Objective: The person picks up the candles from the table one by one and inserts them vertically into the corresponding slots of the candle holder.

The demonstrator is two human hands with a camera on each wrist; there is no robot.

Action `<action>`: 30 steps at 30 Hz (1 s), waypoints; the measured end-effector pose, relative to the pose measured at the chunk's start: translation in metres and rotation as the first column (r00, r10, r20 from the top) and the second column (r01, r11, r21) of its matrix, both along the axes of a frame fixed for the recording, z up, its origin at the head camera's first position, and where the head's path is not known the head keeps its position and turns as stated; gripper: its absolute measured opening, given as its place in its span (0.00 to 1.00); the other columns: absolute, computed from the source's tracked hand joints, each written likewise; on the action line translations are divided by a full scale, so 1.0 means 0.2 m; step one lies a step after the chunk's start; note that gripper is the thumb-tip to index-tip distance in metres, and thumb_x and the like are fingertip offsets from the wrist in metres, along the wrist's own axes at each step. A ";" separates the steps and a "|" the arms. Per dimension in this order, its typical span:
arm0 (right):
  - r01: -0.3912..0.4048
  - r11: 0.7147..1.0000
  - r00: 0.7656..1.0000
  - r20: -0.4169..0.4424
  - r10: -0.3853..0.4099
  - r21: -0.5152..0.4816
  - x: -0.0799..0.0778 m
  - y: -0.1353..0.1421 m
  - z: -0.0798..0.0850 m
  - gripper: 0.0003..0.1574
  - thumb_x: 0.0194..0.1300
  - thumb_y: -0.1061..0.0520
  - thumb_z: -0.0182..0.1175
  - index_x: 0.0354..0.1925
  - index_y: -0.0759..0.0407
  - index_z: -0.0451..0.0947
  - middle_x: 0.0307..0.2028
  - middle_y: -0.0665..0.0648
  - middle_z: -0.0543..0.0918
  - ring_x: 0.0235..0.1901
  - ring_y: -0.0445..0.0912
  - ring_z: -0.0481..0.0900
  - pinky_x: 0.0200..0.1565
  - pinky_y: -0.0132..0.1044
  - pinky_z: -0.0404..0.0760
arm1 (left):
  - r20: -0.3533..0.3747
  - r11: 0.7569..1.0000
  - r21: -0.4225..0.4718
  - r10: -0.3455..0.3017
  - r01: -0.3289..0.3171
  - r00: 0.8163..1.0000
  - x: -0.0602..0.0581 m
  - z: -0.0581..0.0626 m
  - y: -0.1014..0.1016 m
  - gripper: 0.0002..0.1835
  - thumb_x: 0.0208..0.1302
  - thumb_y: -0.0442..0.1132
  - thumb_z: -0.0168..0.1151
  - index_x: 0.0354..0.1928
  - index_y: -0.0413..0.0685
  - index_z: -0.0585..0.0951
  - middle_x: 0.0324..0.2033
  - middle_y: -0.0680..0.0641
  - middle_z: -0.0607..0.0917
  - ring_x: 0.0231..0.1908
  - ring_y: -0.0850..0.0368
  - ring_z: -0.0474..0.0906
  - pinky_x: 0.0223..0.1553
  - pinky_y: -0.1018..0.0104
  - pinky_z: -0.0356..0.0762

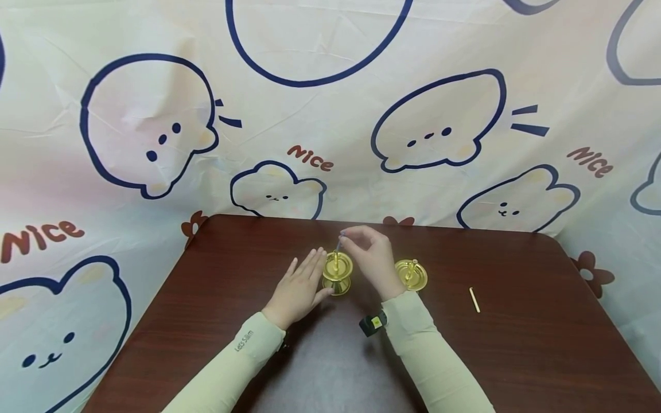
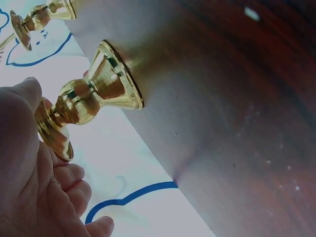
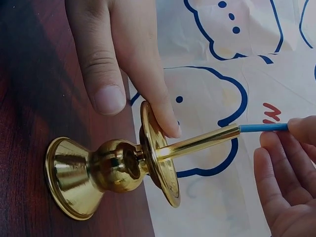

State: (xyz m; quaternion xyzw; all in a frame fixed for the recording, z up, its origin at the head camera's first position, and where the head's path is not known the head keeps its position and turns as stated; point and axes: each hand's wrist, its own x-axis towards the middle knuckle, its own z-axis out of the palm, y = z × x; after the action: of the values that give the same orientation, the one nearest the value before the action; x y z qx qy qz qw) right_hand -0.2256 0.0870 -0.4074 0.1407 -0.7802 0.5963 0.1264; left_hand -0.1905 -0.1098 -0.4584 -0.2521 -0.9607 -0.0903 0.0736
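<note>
A shiny gold-coloured candlestick [image 1: 337,282], with a round dish [image 3: 170,173] and a thin upright tube [image 3: 202,139], stands upright on the table. Beside it, on its left, my left hand [image 1: 298,288] has its fingers extended, and a fingertip touches the dish's edge in the right wrist view. My right hand [image 1: 373,261] is just above and to the right, pinching a thin blue stick [image 3: 262,127] between thumb and fingers. The stick's lower end meets the tube's top; how far it goes inside is hidden.
A second gold-coloured candlestick [image 1: 411,275] stands right of the first, near my right wrist. Farther right, a short pale-yellow stick [image 1: 474,300] lies on the dark brown table [image 1: 547,344]. A patterned cloth [image 1: 351,120] hangs behind the table's far edge.
</note>
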 end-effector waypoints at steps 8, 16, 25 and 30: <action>-0.001 1.000 1.000 -0.016 0.002 0.024 -0.01 0.00 -0.01 0.09 0.67 0.56 0.69 0.45 0.58 0.87 0.41 0.52 0.89 0.44 0.46 0.86 0.50 0.45 0.84 | 0.017 1.000 0.007 -0.001 0.001 1.000 0.00 -0.01 0.00 0.43 0.74 0.57 0.57 0.79 0.38 0.56 0.78 0.41 0.57 0.77 0.47 0.51 0.74 0.41 0.53; -0.008 0.998 1.000 -0.009 0.009 0.070 -0.02 -0.01 0.00 0.08 0.67 0.57 0.69 0.43 0.57 0.87 0.39 0.53 0.89 0.42 0.46 0.86 0.49 0.45 0.84 | -0.004 1.000 0.015 -0.005 0.005 1.000 -0.01 -0.01 0.00 0.43 0.73 0.57 0.58 0.78 0.37 0.57 0.77 0.40 0.59 0.77 0.46 0.53 0.73 0.41 0.54; -0.018 0.993 1.000 0.003 0.018 0.115 -0.02 -0.01 -0.01 0.08 0.67 0.56 0.69 0.44 0.56 0.87 0.42 0.52 0.89 0.45 0.46 0.86 0.51 0.46 0.84 | 0.023 1.000 0.001 0.003 -0.003 1.000 0.00 0.00 0.00 0.43 0.74 0.58 0.56 0.79 0.38 0.55 0.78 0.41 0.57 0.77 0.48 0.51 0.74 0.41 0.52; -0.033 0.989 0.999 -0.002 0.033 0.146 -0.01 -0.01 -0.02 0.09 0.67 0.56 0.69 0.44 0.56 0.87 0.43 0.52 0.89 0.46 0.46 0.86 0.51 0.45 0.84 | 0.017 1.000 0.006 0.005 -0.005 1.000 0.00 0.00 0.00 0.44 0.74 0.58 0.57 0.79 0.38 0.55 0.78 0.41 0.58 0.77 0.48 0.52 0.74 0.42 0.52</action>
State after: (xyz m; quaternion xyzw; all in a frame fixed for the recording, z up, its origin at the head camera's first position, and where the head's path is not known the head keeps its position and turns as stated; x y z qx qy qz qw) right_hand -0.2284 0.0845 -0.4106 0.1637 -0.8189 0.5394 0.1076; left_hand -0.1906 -0.1105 -0.4587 -0.2487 -0.9616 -0.0950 0.0665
